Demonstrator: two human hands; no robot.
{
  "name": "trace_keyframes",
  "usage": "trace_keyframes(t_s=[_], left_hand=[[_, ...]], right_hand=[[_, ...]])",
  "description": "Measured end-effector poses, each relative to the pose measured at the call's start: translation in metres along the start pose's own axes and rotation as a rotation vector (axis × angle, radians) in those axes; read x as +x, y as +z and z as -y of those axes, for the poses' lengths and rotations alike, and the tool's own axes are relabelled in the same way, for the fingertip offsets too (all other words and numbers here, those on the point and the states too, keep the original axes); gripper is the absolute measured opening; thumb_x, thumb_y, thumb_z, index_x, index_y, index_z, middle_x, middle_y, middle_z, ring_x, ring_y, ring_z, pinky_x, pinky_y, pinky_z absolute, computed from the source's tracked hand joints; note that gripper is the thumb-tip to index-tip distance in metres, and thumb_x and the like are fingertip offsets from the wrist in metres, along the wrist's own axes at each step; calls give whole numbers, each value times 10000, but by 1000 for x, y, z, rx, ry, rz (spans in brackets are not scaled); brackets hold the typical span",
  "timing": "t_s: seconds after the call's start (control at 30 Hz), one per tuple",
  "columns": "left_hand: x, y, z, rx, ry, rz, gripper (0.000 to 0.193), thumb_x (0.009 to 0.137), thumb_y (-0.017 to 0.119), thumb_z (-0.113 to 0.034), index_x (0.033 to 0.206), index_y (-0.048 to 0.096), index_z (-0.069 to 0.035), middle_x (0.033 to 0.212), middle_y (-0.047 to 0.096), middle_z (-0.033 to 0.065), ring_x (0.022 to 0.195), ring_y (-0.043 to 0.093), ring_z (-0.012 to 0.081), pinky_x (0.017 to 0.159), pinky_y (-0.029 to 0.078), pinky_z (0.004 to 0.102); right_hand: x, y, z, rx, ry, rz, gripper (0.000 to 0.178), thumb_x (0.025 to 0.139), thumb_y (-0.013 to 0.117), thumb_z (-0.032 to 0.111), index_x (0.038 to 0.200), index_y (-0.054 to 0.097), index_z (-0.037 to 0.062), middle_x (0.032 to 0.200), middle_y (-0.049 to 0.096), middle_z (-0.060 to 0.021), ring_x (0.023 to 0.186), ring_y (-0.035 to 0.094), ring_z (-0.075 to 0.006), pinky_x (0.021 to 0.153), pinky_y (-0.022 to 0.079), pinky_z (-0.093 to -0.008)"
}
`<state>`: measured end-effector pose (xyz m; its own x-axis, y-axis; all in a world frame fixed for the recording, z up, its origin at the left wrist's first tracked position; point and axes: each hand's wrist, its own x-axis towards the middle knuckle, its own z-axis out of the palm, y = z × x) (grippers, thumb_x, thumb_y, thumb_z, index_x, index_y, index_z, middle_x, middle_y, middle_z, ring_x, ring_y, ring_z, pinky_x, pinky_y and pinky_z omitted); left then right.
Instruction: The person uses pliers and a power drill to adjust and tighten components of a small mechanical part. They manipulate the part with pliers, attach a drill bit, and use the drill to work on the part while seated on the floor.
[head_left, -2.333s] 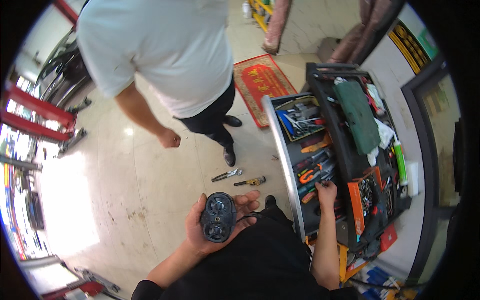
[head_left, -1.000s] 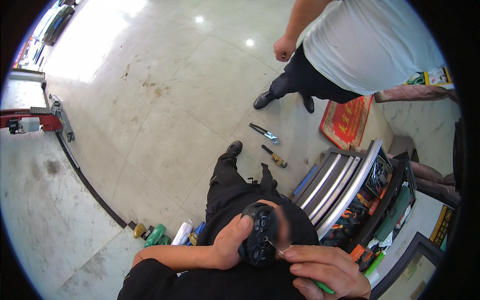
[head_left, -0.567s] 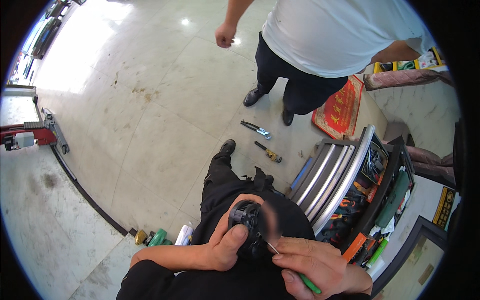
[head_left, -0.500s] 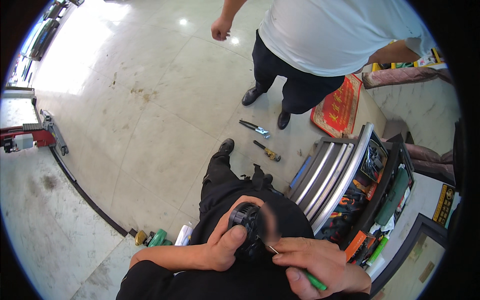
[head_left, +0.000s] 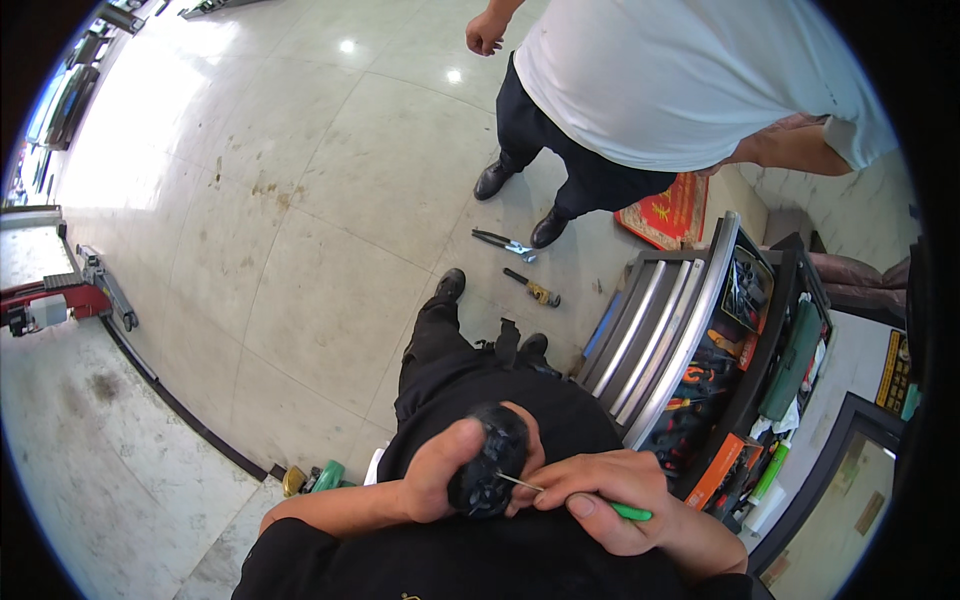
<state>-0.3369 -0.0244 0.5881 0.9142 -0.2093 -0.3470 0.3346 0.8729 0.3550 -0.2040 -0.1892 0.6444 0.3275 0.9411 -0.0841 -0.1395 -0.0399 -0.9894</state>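
A small black part (head_left: 487,472) is held at the lower centre of the frame, just above the lap. It is gripped by the left hand (head_left: 447,475), closed around its left side with the thumb laid across the top. A thin green-handled tool (head_left: 600,505) is pinched in the right hand (head_left: 600,500), its metal tip touching the part's face.

The part looks like rigid plastic, light enough for one hand and probably smooth, so it is best taken by its sides, the face left free. The slender tip could slip or bend if pressed hard.

An open tool cart (head_left: 690,330) stands at the right. Pliers (head_left: 503,241) and a screwdriver (head_left: 533,288) lie on the floor beside another person's shoes (head_left: 520,205).
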Motion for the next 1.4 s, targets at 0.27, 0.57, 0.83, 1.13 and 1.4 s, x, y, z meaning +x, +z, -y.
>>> trace_keyframes(t_s=[0.27, 0.57, 0.83, 1.13, 1.4], left_hand=[[3, 3, 3, -57, -25, 14, 680, 931, 384, -658, 1102, 465, -5, 844, 553, 131, 672, 548, 183, 628, 466, 289], [2, 2, 6, -31, -6, 39, 674, 919, 423, -658, 1108, 467, -13, 859, 557, 134, 688, 556, 183, 623, 467, 288], [3, 2, 2, 56, 12, 42, 680, 903, 452, -670, 1106, 473, -21, 863, 565, 130, 715, 558, 173, 638, 469, 280], [6, 2, -1, 160, -17, 67, 675, 898, 463, -667, 1094, 483, -21, 884, 569, 129, 762, 562, 172, 674, 469, 285], [14, 11, -2, 2, -2, 97, 621, 953, 386, -596, 1094, 474, 2, 879, 561, 131, 704, 566, 169, 638, 471, 275]], right_hand=[[-10, 9, 5, -134, -134, -59, 171, 889, 535, 4, 996, 654, -57, 1000, 700, -226, 867, 729, -309, 745, 595, -346], [-14, 9, 5, -204, -151, -27, 164, 836, 558, -6, 956, 648, -72, 985, 695, -255, 865, 728, -324, 728, 604, -361], [-14, 6, 4, -209, -162, -37, 157, 835, 567, -2, 950, 653, -65, 986, 699, -248, 858, 731, -315, 709, 608, -353], [-10, 2, 9, -224, -167, 9, 153, 832, 574, -11, 957, 640, -72, 960, 689, -246, 833, 726, -321, 694, 604, -354], [-10, 1, 7, -230, -298, -77, 145, 795, 584, -23, 914, 636, -88, 911, 685, -258, 769, 723, -319, 655, 606, -351]])
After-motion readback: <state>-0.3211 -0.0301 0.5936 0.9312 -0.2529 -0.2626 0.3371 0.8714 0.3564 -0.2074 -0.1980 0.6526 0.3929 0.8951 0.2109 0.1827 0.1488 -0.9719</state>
